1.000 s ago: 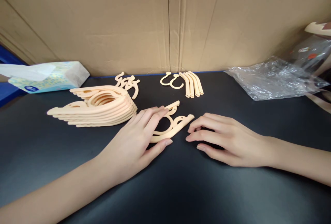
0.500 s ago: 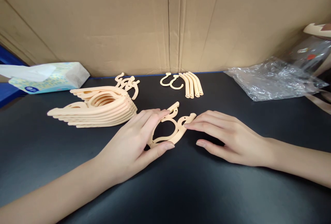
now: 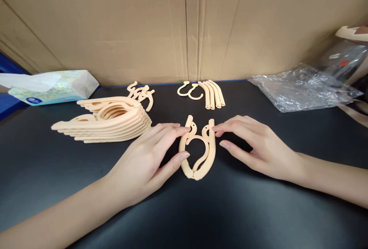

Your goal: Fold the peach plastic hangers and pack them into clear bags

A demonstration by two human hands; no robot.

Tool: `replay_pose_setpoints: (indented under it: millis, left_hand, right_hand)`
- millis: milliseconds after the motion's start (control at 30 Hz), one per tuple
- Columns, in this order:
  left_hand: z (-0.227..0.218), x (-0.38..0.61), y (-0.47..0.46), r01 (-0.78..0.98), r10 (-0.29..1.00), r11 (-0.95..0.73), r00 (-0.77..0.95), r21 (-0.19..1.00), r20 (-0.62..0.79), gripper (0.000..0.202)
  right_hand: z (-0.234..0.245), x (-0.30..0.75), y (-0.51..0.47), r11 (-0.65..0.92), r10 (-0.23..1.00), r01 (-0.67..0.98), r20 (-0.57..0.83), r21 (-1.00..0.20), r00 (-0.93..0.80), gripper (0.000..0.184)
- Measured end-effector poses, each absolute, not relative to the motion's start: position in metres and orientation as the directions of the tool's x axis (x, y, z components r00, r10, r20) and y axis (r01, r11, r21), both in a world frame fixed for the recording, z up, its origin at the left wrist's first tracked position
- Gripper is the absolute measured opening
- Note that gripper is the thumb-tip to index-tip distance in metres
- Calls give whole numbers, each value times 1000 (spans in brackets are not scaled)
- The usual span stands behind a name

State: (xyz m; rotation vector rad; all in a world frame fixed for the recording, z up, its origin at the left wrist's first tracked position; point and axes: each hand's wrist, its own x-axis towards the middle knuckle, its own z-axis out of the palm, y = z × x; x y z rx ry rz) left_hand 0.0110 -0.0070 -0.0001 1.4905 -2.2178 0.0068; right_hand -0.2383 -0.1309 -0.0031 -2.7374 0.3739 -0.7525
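A peach plastic hanger body (image 3: 198,149) lies on the black table (image 3: 201,210), folded into a narrow loop with both arm ends pointing away from me. My left hand (image 3: 149,160) pinches its left arm between thumb and fingers. My right hand (image 3: 255,145) pinches the tip of its right arm with fingers and thumb. A stack of folded hanger bodies (image 3: 109,120) sits to the left. Behind it lie small hook pieces (image 3: 142,93), and a row of longer hooks (image 3: 207,91) lies at the back centre.
A cardboard wall (image 3: 184,26) closes the back of the table. A tissue pack (image 3: 54,86) lies at the far left. Crumpled clear plastic bags (image 3: 301,86) sit at the back right, with more peach parts (image 3: 353,32) at the right edge.
The hanger body has been turned from lying slantwise to pointing away from me and its two arms are folded closer together. Both hands shifted with it; my right hand now grips its right tip.
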Motion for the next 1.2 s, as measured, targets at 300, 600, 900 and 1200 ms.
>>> replay_pose_setpoints:
  millis: [300,600,900,1200]
  left_hand:
    - [2,5,-5,-826,-747,559,-462,76,478,26]
    - [2,6,-3,-737,-673,669,-543,100,501,29]
    - [4,3,0,-647,-607,756,-634,101,479,28]
    - [2,3,-1,-747,-724,650,-551,141,416,40]
  right_hand:
    - [-2,-238,-131,-915,-359,-211,459,-343,812,18]
    - [-2,-237,-132,-919,-322,-175,413,-354,852,24]
    - [-5,-237,-134,-959,-129,-27,350,-282,928,54]
    - [-4,-236,-132,-960,-148,-55,333,-275,931,75]
